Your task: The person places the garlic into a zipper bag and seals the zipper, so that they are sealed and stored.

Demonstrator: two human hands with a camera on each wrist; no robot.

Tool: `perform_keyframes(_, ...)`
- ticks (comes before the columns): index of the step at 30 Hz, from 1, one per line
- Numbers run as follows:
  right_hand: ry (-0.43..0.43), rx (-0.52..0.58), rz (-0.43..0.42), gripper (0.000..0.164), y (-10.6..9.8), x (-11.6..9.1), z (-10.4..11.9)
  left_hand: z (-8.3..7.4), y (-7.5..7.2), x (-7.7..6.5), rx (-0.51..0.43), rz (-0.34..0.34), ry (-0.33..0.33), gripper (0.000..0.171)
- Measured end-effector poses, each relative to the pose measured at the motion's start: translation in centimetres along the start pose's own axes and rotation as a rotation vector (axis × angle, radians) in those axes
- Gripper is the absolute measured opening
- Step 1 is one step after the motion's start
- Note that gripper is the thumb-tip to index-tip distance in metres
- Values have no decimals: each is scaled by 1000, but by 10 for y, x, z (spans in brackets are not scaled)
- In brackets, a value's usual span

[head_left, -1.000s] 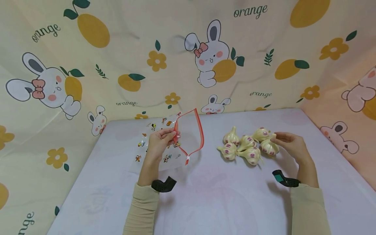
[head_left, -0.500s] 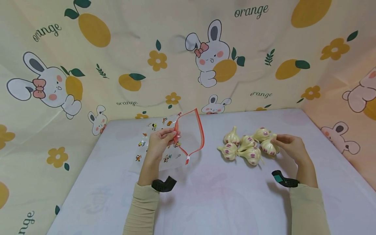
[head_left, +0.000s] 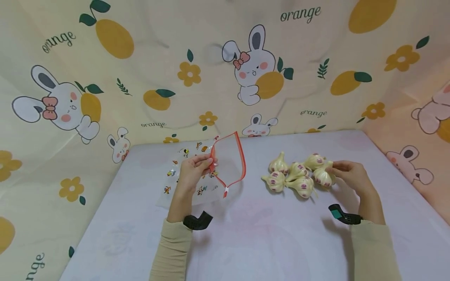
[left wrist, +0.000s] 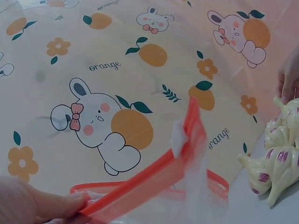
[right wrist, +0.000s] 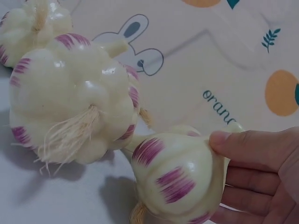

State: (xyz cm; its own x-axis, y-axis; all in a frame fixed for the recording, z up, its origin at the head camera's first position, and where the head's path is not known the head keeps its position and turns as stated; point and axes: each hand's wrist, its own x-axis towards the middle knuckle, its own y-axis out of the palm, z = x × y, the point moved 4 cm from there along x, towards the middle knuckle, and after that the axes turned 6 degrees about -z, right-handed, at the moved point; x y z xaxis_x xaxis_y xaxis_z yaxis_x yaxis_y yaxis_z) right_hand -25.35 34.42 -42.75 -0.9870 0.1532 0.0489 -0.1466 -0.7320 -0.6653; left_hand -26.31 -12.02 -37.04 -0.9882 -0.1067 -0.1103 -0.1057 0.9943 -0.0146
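My left hand [head_left: 192, 171] pinches the red-edged rim of a clear zip bag [head_left: 207, 190] printed with small cartoon figures. The bag's mouth gapes toward the right, and its red zip strip [left wrist: 140, 184] crosses the left wrist view. At the right, several garlic bulbs [head_left: 303, 186] with purple streaks lie in a cluster. My right hand [head_left: 351, 176] holds the rightmost garlic bulb [right wrist: 180, 179] near its stem, thumb on one side and fingers behind. That bulb is right beside its neighbours.
A white-covered table [head_left: 267, 242] lies under everything. Behind it rises a cream cloth backdrop [head_left: 211, 27] with rabbits and oranges, and a pinkish side cloth [head_left: 404, 128] borders the right edge. Black straps with a camera mount [head_left: 198, 221] sit on both wrists.
Hardly anything differs: the head view has shifted slightly. Both hands keep their places at the bag and the rightmost garlic bulb.
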Motion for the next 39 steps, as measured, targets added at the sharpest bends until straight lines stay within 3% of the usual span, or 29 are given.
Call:
perform_keyframes(4, -25, 15, -11, 54, -2, 2, 4, 1, -2, 1, -1, -6, 5, 25)
perform_keyframes(11, -70, -62, -16, 53, -7, 1, 13, -1, -3, -1, -1, -3, 22, 26)
perform_keyframes(17, -89, -37, -30, 49, -13, -1, 19, -2, -4, -1, 2, -13, 31, 25)
perform_keyframes(26, -101, -51, -35, 50, -13, -3, 36, -1, -6, 0, 5, -25, -1, 25)
perform_keyframes(39, -129, 67, -95, 47, -7, -8, 66, -1, -6, 0, -2, -22, -9, 25)
